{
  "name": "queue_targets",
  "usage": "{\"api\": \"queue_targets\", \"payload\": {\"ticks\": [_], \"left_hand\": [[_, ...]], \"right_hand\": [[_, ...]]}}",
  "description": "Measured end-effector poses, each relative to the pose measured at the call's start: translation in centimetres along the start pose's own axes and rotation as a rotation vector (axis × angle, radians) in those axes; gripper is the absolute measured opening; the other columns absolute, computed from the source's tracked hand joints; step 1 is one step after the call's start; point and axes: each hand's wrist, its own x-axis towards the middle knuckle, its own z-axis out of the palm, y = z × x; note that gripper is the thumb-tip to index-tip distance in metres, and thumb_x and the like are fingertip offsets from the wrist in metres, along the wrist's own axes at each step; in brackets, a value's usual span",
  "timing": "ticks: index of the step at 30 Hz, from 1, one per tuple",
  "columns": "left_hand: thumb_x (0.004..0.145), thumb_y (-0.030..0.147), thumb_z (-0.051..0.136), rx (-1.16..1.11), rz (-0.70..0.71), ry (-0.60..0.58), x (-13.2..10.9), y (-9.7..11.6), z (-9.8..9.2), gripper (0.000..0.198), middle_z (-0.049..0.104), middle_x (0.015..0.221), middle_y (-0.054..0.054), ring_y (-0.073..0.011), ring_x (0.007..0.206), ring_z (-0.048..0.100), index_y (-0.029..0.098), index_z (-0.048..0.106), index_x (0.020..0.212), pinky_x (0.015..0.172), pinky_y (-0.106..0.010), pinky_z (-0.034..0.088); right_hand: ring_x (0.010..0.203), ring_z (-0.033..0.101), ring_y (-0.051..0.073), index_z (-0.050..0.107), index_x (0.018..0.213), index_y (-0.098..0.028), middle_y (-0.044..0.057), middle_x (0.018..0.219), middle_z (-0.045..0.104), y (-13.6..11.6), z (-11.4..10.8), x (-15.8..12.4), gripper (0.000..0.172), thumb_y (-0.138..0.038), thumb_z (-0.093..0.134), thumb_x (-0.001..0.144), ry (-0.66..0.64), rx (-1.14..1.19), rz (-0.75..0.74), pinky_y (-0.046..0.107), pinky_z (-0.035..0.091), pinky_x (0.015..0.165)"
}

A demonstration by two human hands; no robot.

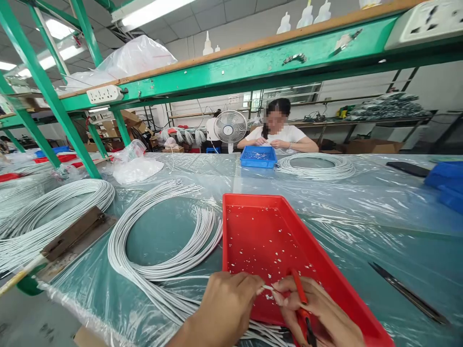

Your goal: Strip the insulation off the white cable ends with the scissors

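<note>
Looped white cables (121, 241) lie left on the worktop (162, 229); number finished cannot be determined. Left hand (228, 299): grip pinching one cable end (267, 287) over the red tray (304, 230), whose white scraps (241, 252) suggest work partly done. Right hand (321, 308): fingers curled round a red-handled tool (299, 288).

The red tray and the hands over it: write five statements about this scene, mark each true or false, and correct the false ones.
1. The right hand holds an orange-handled tool. True.
2. The left hand is empty. False: it pinches a thin white cable.
3. White bits lie in the red tray. True.
4. The slim metal tool lies inside the red tray. False: it lies on the table, to the right.
5. A blue tray stands beyond the red tray. True.
</note>
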Motion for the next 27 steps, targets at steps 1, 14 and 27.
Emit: {"api": "queue_targets", "payload": {"ticks": [1,14,27], "left_hand": [[0.084,0.008,0.039,-0.008,-0.006,-0.009,0.2,-0.1,-0.1,0.025,0.07,0.078,-0.004,-0.0175,0.065,0.065,0.018,0.059,0.095,0.059,-0.026,0.05],[0.078,0.036,0.057,-1.19,-0.654,0.295,-1.1,2.2,5.1,0.032,0.069,0.082,-0.011,-0.0173,0.061,0.065,0.016,0.066,0.102,0.057,-0.027,0.053],[0.057,0.032,0.077,-1.611,-0.859,0.67,2.0,2.1,4.8,0.026,0.062,0.048,0.0,-0.0067,0.043,0.054,0.01,0.066,0.067,0.045,-0.014,0.044]], "right_hand": [[0.064,0.059,0.016,0.051,0.076,-0.022,0.001,0.066,0.06,0.1,0.0,0.1,0.021,-0.001,0.053,0.071,-0.01,-0.004,-0.005,0.025,0.049,0.059],[0.069,0.06,0.014,0.049,0.072,-0.022,0.0,0.077,0.059,1.1,1.0,-0.7,0.014,-0.012,0.056,0.076,0.094,0.123,0.422,0.022,0.048,0.062],[0.056,0.051,0.012,0.047,0.068,-0.019,-0.004,0.059,0.054,0.4,2.3,0.4,0.029,-0.033,0.072,0.065,0.188,0.914,1.038,0.022,0.043,0.056]]}}
